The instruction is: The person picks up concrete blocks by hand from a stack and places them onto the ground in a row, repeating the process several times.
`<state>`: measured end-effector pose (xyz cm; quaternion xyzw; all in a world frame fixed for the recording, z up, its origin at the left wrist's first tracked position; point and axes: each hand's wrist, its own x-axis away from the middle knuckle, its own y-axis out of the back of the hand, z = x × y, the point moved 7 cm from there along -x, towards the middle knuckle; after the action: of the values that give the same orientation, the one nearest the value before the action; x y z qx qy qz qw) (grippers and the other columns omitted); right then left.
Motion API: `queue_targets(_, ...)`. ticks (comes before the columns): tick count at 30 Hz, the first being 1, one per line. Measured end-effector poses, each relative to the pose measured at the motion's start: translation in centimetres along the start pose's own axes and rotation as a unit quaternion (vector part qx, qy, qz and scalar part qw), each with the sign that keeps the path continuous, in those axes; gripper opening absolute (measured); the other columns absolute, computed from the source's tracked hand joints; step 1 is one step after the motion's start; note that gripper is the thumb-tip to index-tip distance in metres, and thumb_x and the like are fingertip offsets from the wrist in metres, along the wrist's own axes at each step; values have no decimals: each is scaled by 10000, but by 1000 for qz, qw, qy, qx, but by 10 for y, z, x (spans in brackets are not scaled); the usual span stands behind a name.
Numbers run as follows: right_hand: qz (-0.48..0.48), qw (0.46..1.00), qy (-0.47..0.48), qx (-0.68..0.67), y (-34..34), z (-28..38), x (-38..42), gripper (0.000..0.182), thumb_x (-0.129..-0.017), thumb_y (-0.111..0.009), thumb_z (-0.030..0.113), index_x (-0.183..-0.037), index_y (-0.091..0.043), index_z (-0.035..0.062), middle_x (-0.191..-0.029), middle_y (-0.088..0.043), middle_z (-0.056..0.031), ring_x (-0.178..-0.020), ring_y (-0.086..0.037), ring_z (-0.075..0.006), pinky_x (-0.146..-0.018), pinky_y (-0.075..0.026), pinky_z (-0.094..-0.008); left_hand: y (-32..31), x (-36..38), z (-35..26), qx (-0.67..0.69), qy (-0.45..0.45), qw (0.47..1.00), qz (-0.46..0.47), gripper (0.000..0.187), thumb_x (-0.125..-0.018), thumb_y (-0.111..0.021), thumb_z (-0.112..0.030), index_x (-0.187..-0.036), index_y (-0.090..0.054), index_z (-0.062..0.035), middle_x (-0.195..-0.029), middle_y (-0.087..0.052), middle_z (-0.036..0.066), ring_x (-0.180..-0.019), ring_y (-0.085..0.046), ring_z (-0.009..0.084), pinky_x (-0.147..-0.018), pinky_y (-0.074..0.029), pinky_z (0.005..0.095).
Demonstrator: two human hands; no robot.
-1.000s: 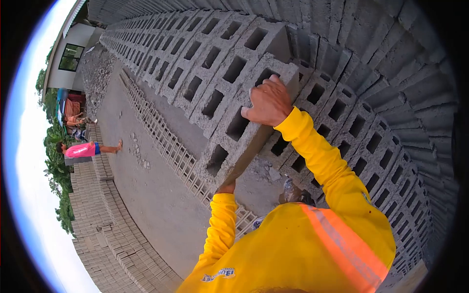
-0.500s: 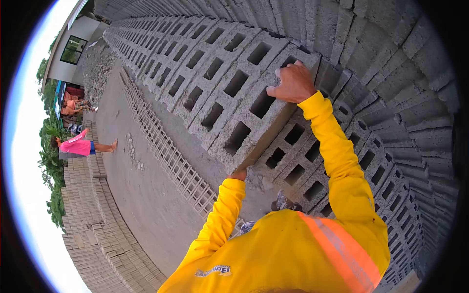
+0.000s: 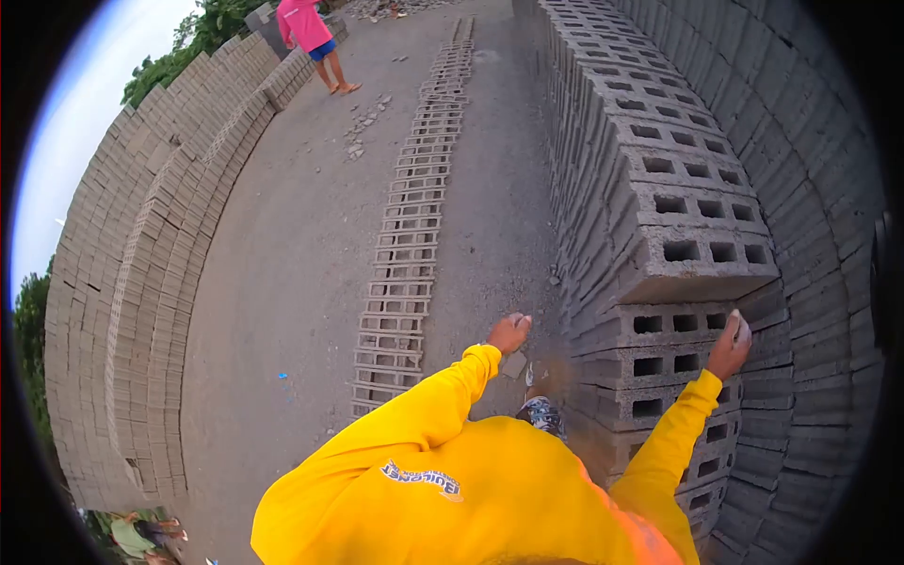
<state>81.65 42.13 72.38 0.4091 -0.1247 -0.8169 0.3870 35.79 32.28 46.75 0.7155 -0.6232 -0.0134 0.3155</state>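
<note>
Hollow concrete blocks (image 3: 699, 247) form a long stacked row on the right, their rectangular holes facing up. My right hand (image 3: 730, 347) is just below the near end of the upper tier, over the lower blocks (image 3: 650, 367), with fingers loosely bent and nothing in them. Out over the ground to the left of the stack is my left hand (image 3: 509, 331), empty, thumb apart from its half-curled fingers. The front block's smooth end face (image 3: 692, 288) overhangs the lower tier. Yellow sleeves cover both arms.
A line of thin-walled block frames (image 3: 400, 273) runs along the concrete ground (image 3: 273, 320). Tall block stacks (image 3: 141, 282) stand on the left, and another block wall (image 3: 810, 235) on the right. A person in pink (image 3: 306, 33) stands ahead; another person (image 3: 137, 537) is at lower left.
Both hands have let go of the front concrete block and drawn back toward me. My view has turned, bringing the ground and the left stacks more into sight.
</note>
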Motion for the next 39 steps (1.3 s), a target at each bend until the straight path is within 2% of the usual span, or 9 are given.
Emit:
queue_targets(6, 100, 953, -54, 281, 63, -10, 244, 506, -966, -537, 459, -1249, -625, 49, -1234, -618, -180, -1143, -569, -367, -947, -447, -484, 140, 226, 345, -104, 387, 915, -46, 615, -882, -560, -497, -1185, -652, 31, -1297, -575, 271, -1227, -549, 414, -1052, -431, 448)
queue_targets(10, 157, 878, -2, 453, 68, -46, 315, 627, -972, -464, 553, -1392, -523, 91, -1366, -541, -149, -1249, -517, -349, -1012, -403, -499, 210, 382, 527, -152, 458, 873, -77, 600, -863, -560, -427, -1219, -620, 52, -1294, -579, 278, -1234, -548, 412, -1040, -447, 451)
queue_targets(15, 134, 860, 15, 493, 70, -21, 327, 621, -993, -384, 586, -1446, -472, 172, -1410, -516, -115, -1269, -510, -316, -1043, -379, -473, 236, 500, 544, 77, 548, 761, -338, 530, -890, -531, -428, -1100, -668, 39, -1171, -654, 261, -1088, -639, 413, -903, -527, 451)
queue_targets(18, 127, 871, 7, 475, 69, -30, 323, 612, -995, -381, 588, -1443, -476, 182, -1402, -523, -108, -1263, -513, -304, -1038, -380, -477, 191, 500, 500, 268, 515, 734, -352, 402, -907, -536, -376, -950, -668, 1, -999, -709, 219, -938, -698, 366, -784, -552, 443)
queue_targets(21, 129, 876, 5, 466, 72, -34, 324, 606, -996, -375, 588, -1436, -484, 186, -1379, -538, -102, -1255, -517, -292, -1031, -382, -469, 131, 472, 515, 94, 339, 898, -265, 373, -923, -503, -362, -882, -642, -18, -874, -709, 201, -842, -705, 334, -736, -547, 453)
queue_targets(25, 136, 886, 4, 443, 76, -40, 325, 599, -999, -362, 590, -1423, -500, 190, -1359, -550, -104, -1240, -523, -284, -1021, -379, -459, 66, 469, 466, 43, 346, 908, -232, 513, -940, -428, -445, -974, -701, -11, -1011, -703, 189, -1019, -637, 412, -902, -492, 482)
queue_targets(27, 132, 894, 2, 427, 78, -32, 324, 589, -1002, -361, 587, -1409, -518, 192, -1358, -550, -108, -1218, -531, -280, -1014, -370, -459, 46, 464, 441, -195, 260, 939, -114, 543, -952, -387, -456, -1007, -708, -21, -1101, -682, 195, -1084, -607, 422, -951, -461, 497)
queue_targets(32, 117, 915, 15, 386, 84, -33, 329, 543, -983, -425, 570, -1292, -620, 169, -1324, -586, -71, -1188, -565, -285, -983, -398, -490, 34, 519, 339, -102, 249, 960, -81, 395, -986, -411, -312, -1010, -699, -43, -1056, -697, 189, -1002, -659, 374, -883, -511, 481)
queue_targets(39, 155, 920, 3, 360, 93, -22, 328, 560, -992, -410, 560, -1317, -602, 145, -1367, -547, -116, -1240, -528, -296, -1031, -341, -535, -18, 580, 463, -189, 207, 943, -178, 351, -931, -542, -361, -980, -703, -52, -841, -709, 137, -686, -682, 265, -622, -515, 410)
